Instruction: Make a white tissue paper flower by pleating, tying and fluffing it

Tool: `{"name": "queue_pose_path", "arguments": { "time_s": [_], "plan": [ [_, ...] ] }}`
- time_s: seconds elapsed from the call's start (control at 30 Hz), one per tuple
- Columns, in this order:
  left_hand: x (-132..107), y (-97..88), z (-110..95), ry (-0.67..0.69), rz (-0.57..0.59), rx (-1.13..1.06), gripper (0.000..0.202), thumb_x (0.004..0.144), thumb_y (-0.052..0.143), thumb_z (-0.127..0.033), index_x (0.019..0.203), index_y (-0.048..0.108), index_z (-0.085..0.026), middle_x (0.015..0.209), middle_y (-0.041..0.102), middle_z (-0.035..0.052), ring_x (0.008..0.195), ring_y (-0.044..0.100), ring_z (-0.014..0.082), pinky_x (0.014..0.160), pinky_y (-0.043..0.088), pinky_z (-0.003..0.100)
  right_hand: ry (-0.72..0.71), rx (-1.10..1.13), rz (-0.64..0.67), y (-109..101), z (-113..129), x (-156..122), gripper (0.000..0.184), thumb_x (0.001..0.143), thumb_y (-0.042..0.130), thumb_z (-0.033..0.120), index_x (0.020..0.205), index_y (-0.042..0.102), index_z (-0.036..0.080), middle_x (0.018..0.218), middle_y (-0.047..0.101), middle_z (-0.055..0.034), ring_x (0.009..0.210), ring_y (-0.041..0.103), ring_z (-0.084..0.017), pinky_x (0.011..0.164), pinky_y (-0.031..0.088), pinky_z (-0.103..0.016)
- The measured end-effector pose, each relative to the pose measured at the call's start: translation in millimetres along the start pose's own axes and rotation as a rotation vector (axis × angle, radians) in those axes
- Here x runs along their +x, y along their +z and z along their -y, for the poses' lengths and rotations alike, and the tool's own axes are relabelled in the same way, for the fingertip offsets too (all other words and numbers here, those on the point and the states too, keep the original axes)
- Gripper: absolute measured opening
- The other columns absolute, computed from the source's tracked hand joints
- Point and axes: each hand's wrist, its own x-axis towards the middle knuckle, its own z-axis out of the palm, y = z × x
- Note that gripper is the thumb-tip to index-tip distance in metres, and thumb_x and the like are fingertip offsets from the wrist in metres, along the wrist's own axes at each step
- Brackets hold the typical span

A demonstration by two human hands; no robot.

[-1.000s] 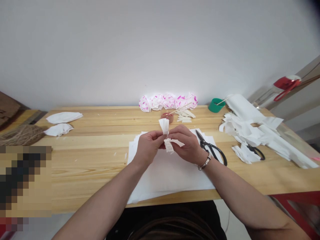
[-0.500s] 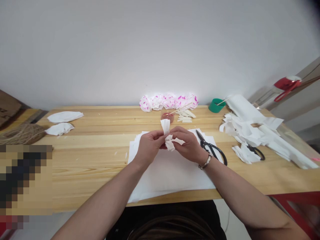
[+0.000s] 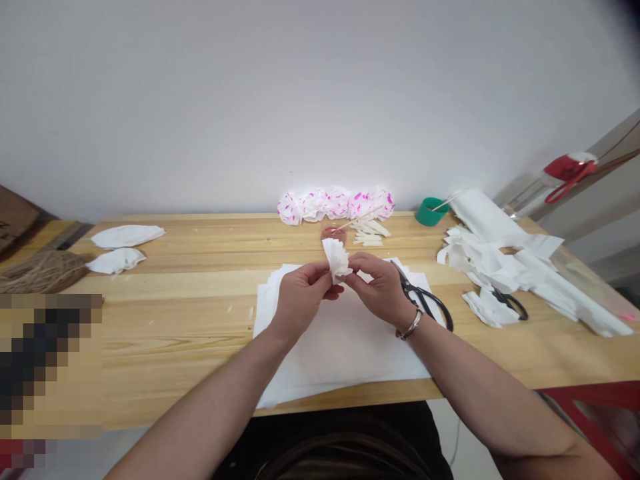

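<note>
A fan-shaped, ruffled piece of white tissue paper [image 3: 337,259] is held up between both hands above a stack of white sheets [image 3: 345,347]. My left hand [image 3: 306,290] pinches its lower left side between thumb and fingers. On the right edge, the thumb and fingertips of my right hand [image 3: 376,280] close on the ruffled layers. Black-handled scissors [image 3: 425,293] lie on the sheets, partly behind my right wrist. Just beyond the paper stands a small reddish clear container [image 3: 334,233] with a thin stick resting on it.
White crumpled flowers with pink spots [image 3: 336,203] line the wall. Pale strips [image 3: 369,233] lie before them. At right are a green cup [image 3: 432,211], paper scraps [image 3: 480,260] and a bottle [image 3: 555,177]. Folded white pieces [image 3: 127,236] and twine [image 3: 45,270] lie left.
The white paper has spread from a narrow upright strip with loose ends into a wider ruffled fan. My right fingers have moved to its right edge; my left hand keeps its pinch.
</note>
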Motion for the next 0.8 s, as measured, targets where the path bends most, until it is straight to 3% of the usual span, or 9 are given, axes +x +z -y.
{"name": "queue_pose_path", "arguments": {
  "time_s": [0.2,0.8],
  "plan": [
    [-0.3,-0.2,0.9,0.001,-0.018,0.002,0.031,0.072,0.068,-0.032,0.1,0.069,-0.018,0.071,0.072,0.002,0.061,0.067,0.0147,0.063,0.056,0.028,0.008,-0.027,-0.054,0.2,2.6,1.5,0.012,0.08,0.06,0.019,0.067,0.06,0.019,0.068,0.061,0.0016,0.062,0.051,-0.01,0.058,0.043,-0.025],
    [-0.4,-0.9,-0.1,0.005,0.011,0.06,0.02,0.073,0.065,-0.027,0.091,0.073,-0.02,0.074,0.072,0.0011,0.062,0.067,0.0135,0.061,0.055,0.025,0.019,-0.067,-0.099,0.0,1.5,2.0,0.011,0.077,0.062,0.016,0.067,0.06,0.02,0.065,0.06,0.0021,0.062,0.053,-0.011,0.059,0.043,-0.025]
  ]
}}
